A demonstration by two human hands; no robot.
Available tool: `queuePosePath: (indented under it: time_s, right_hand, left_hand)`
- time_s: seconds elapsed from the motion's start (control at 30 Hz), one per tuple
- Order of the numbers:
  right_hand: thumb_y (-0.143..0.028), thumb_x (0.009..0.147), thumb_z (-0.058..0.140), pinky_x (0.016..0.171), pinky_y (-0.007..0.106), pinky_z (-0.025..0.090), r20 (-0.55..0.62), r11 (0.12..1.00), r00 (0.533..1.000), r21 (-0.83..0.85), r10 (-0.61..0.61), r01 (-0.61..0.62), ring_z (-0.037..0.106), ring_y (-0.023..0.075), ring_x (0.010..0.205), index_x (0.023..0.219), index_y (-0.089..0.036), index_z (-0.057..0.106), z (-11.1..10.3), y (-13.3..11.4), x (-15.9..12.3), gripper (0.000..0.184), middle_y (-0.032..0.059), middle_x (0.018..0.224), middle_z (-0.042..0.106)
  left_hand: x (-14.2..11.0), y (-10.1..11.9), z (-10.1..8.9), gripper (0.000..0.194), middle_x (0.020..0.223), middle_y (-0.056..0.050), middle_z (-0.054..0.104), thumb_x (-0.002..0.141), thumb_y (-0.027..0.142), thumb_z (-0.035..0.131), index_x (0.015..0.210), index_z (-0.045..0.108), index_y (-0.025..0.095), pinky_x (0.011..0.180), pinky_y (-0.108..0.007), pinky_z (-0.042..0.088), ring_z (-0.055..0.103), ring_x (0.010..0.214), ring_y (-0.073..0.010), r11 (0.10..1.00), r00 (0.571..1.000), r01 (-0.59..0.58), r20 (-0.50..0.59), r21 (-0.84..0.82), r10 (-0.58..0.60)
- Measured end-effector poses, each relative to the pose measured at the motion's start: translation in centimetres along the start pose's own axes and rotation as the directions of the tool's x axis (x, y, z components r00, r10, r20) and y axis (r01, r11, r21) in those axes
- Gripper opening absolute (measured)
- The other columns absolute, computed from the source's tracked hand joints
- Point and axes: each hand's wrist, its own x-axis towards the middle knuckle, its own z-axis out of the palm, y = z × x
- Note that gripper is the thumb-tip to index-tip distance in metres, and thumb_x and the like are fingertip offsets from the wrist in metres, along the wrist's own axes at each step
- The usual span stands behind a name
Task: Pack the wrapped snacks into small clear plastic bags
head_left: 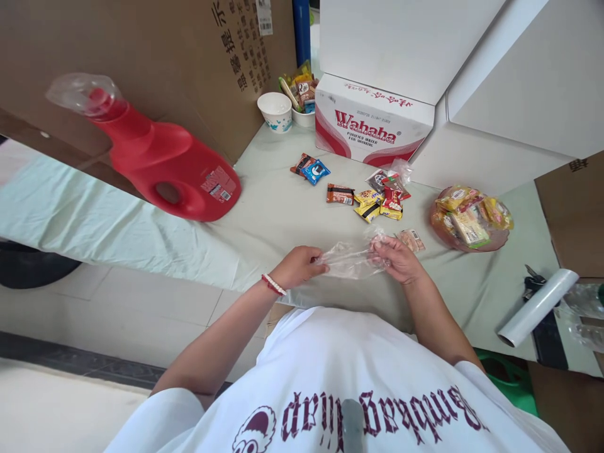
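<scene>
A clear plastic bag (349,261) is stretched between my two hands above the table's front edge. My left hand (301,267) pinches its left end; a white and red bead bracelet circles that wrist. Its other end is bunched in the closed fingers of my right hand (397,257). Just beyond my right hand lies a small packaged snack (412,240). Farther back are several wrapped snacks: a brown packet (340,194), yellow packets (368,205), a red packet (392,200), and a blue packet (314,170) resting partly on another brown one.
A big red jug (174,163) stands at the left. Behind are a white paper cup (275,113), another cup of snacks and a Wahaha water carton (372,123). To the right sit a snack-filled bowl (491,242), a white roll (538,308) and plastic bottles (587,299).
</scene>
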Motion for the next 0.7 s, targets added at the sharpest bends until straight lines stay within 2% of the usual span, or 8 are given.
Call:
queuePosePath:
  time_s: [0.1, 0.2, 0.27, 0.33, 0.43, 0.53, 0.63, 0.7]
  right_hand:
    - [-0.043, 0.066, 0.093, 0.053, 0.022, 0.049, -0.085, 0.995, 0.996, 0.091, -0.026, 0.033, 0.048, 0.0078, 0.054, 0.08, -0.02, 0.072, -0.5, -0.3, 0.1, 0.034, -0.005, 0.062, 0.053]
    - [-0.042, 0.066, 0.093, 0.039, 0.017, 0.034, -0.176, 0.992, 0.984, 0.125, 0.009, 0.013, 0.036, 0.0049, 0.045, 0.078, -0.019, 0.068, -0.9, 0.3, 0.4, 0.036, -0.0068, 0.057, 0.046]
    - [-0.045, 0.065, 0.092, 0.034, 0.017, 0.025, -0.185, 0.992, 0.98, 0.115, 0.067, -0.046, 0.029, 0.0037, 0.041, 0.077, -0.018, 0.065, -1.2, 0.8, 0.5, 0.04, -0.0081, 0.055, 0.042]
    - [-0.046, 0.065, 0.092, 0.033, 0.017, 0.02, -0.167, 0.994, 0.982, 0.08, 0.092, -0.08, 0.026, 0.0032, 0.04, 0.076, -0.019, 0.062, -1.6, 0.9, 0.4, 0.042, -0.0092, 0.054, 0.039]
    - [-0.04, 0.064, 0.094, 0.036, 0.017, 0.024, -0.159, 0.999, 0.986, -0.023, 0.042, -0.046, 0.031, 0.0036, 0.044, 0.08, -0.018, 0.063, -2.5, 0.0, -0.2, 0.041, -0.0083, 0.059, 0.045]
    - [-0.034, 0.064, 0.094, 0.043, 0.018, 0.035, -0.161, 0.999, 0.986, -0.034, -0.042, 0.037, 0.041, 0.005, 0.051, 0.084, -0.02, 0.064, -3.4, -1.3, -0.7, 0.039, -0.0068, 0.068, 0.052]
    - [-0.036, 0.066, 0.092, 0.049, 0.02, 0.042, -0.197, 0.997, 0.978, 0.033, -0.065, 0.073, 0.047, 0.0075, 0.057, 0.086, -0.023, 0.06, -3.8, -1.4, -0.2, 0.04, -0.0059, 0.072, 0.055]
    - [-0.041, 0.068, 0.09, 0.045, 0.021, 0.039, -0.246, 0.999, 0.969, 0.034, -0.025, 0.035, 0.047, 0.0091, 0.055, 0.086, -0.024, 0.058, -3.9, -0.7, 0.5, 0.04, -0.0043, 0.073, 0.059]
  left_hand:
    - [0.5, -1.4, 0.4, 0.035, 0.076, 0.0, 0.065, 0.069, 0.049, 0.08, 0.073, 0.064, 0.017, 0.075, -0.027, 0.044, 0.059, 0.078, -0.0159, 0.96, 0.99, -0.01, -0.136, -0.279, -0.03]
    - [1.2, -1.5, 1.5, 0.042, 0.085, -0.001, 0.067, 0.069, 0.051, 0.083, 0.084, 0.061, 0.019, 0.083, -0.031, 0.051, 0.065, 0.088, -0.0176, 0.732, 0.968, -0.076, -0.226, -0.677, -0.109]
    - [1.7, -1.3, 2.4, 0.043, 0.074, 0.004, 0.06, 0.071, 0.051, 0.082, 0.086, 0.055, 0.021, 0.076, -0.031, 0.053, 0.063, 0.073, -0.0141, 0.585, 0.952, -0.115, -0.257, -0.803, -0.165]
    - [2.3, -1.2, 3.0, 0.041, 0.063, 0.009, 0.05, 0.074, 0.048, 0.079, 0.085, 0.05, 0.023, 0.062, -0.026, 0.051, 0.05, 0.054, -0.0086, 0.527, 0.933, -0.135, -0.286, -0.839, -0.217]
    - [2.9, -1.2, 3.1, 0.036, 0.059, 0.011, 0.04, 0.078, 0.045, 0.075, 0.085, 0.048, 0.023, 0.047, -0.02, 0.038, 0.032, 0.044, -0.0048, 0.575, 0.923, -0.087, -0.282, -0.814, -0.261]
    - [2.8, -1.2, 2.6, 0.039, 0.058, 0.011, 0.037, 0.079, 0.053, 0.073, 0.086, 0.048, 0.024, 0.042, -0.018, 0.028, 0.028, 0.043, -0.0048, 0.658, 0.945, -0.003, -0.218, -0.753, -0.245]
    - [2.5, -1.1, 2.2, 0.049, 0.066, 0.007, 0.053, 0.078, 0.067, 0.068, 0.092, 0.051, 0.023, 0.04, -0.018, 0.018, 0.023, 0.042, -0.0035, 0.665, 0.964, 0.11, -0.085, -0.739, -0.253]
    - [2.2, -1.1, 2.2, 0.057, 0.073, 0.002, 0.064, 0.074, 0.073, 0.069, 0.093, 0.055, 0.021, 0.041, -0.019, 0.015, 0.022, 0.042, -0.0028, 0.683, 0.969, 0.191, 0.023, -0.705, -0.247]
